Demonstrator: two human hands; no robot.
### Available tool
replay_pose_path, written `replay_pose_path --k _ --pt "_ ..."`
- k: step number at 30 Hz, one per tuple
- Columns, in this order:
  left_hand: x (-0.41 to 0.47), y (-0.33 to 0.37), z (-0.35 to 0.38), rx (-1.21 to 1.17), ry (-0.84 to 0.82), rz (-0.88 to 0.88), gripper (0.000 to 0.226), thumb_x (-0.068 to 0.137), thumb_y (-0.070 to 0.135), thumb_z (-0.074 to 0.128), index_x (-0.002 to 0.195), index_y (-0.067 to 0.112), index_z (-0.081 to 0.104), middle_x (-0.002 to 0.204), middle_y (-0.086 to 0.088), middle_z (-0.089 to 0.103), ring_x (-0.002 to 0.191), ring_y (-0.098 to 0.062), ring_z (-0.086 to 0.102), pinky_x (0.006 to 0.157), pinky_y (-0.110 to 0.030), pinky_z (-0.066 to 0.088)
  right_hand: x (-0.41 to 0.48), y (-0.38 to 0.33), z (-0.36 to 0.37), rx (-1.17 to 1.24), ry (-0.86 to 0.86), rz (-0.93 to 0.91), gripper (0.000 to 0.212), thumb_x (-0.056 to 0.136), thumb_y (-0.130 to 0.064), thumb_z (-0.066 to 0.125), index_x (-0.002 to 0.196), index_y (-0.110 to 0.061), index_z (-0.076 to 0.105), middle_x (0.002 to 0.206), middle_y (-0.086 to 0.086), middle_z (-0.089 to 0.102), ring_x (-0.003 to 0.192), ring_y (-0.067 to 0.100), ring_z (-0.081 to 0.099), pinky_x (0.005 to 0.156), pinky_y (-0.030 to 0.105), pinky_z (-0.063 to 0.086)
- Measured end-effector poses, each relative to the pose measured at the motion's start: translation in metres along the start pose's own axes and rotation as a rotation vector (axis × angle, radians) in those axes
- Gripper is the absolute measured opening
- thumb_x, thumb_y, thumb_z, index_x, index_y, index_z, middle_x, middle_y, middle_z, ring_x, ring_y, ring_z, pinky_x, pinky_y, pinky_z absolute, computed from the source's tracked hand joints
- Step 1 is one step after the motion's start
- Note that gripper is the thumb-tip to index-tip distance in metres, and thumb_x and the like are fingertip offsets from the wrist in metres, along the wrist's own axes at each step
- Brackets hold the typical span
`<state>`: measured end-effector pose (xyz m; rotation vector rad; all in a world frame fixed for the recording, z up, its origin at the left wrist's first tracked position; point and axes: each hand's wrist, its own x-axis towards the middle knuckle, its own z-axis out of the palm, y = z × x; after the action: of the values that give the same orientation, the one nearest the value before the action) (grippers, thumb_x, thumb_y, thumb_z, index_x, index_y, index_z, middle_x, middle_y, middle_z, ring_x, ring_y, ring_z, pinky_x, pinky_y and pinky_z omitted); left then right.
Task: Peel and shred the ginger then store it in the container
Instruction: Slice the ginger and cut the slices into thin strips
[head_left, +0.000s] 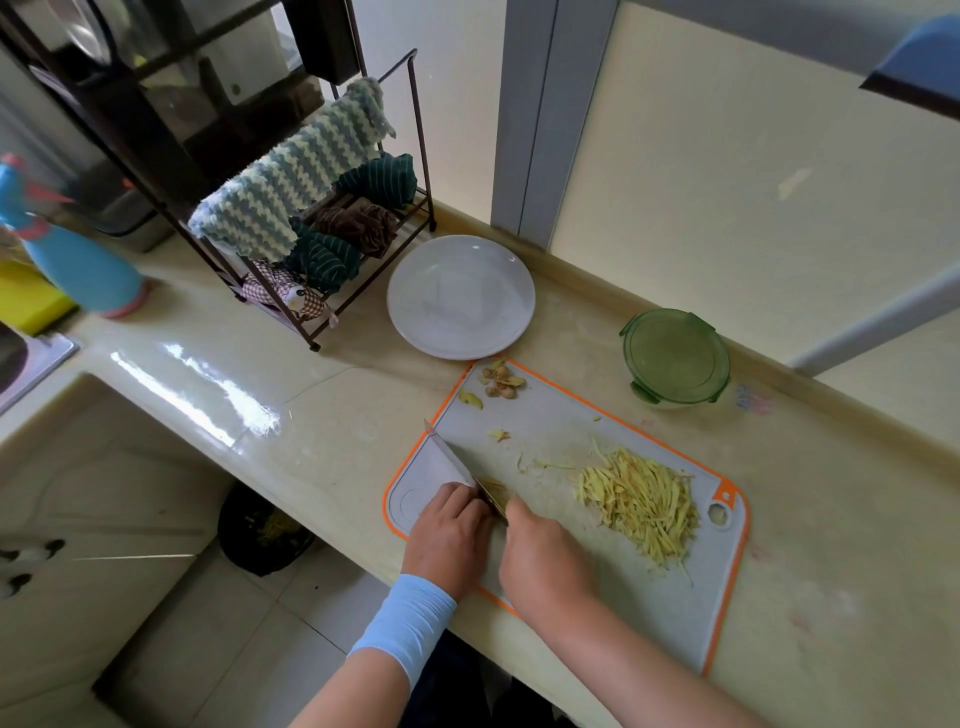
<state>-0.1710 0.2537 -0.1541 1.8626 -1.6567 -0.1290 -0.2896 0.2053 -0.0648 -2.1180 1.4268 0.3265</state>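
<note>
Right hand (545, 551) grip clamped on knife (451, 461), handle hidden; left hand (449, 525) grip: cannot tell.

Glossy stone counter (218, 374), fluffy cloth (291, 171)

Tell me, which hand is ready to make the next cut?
Right, probably. The right hand grips the knife, blade over the ginger piece; the left hand only holds that piece by the blade.

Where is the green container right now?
In the head view, the green container sits on the counter at the right, just beyond the cutting board and right of the white plate.
</note>
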Motion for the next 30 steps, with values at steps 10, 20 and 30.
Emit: replay_pose_path --k 10,20,30 --pt "-0.001 -0.001 0.003 0.02 -0.019 0.011 0.015 0.087 0.008 0.059 0.074 0.01 0.065 0.08 -0.002 0.059 0.077 -0.021 0.053 0.07 -0.031 0.049 0.006 -0.004 0.006 0.004 0.003 -0.001 0.022 0.095 -0.012 0.042 0.114 -0.022 0.044 0.104 0.009 0.066 0.096 0.03 0.066 0.062 0.031 0.037" --pt "-0.002 0.003 0.001 0.02 -0.015 -0.033 0.021 0.091 0.014 0.051 0.076 0.007 0.064 0.081 -0.004 0.058 0.078 -0.024 0.053 0.07 -0.03 0.047 -0.01 0.014 0.011 0.017 0.02 0.006 0.023 0.096 -0.017 0.044 0.119 -0.022 0.043 0.102 0.008 0.064 0.092 0.029 0.065 0.06 0.032 0.037" --pt "-0.003 0.004 0.001 0.017 -0.017 -0.03 0.021 0.09 0.013 0.052 0.075 0.008 0.064 0.081 -0.004 0.058 0.08 -0.022 0.051 0.072 -0.029 0.047 -0.011 0.012 0.008 0.016 0.006 0.017 0.014 0.095 -0.014 0.043 0.097 -0.025 0.034 0.094 0.007 0.066 0.086 0.03 0.065 0.057 0.033 0.036"
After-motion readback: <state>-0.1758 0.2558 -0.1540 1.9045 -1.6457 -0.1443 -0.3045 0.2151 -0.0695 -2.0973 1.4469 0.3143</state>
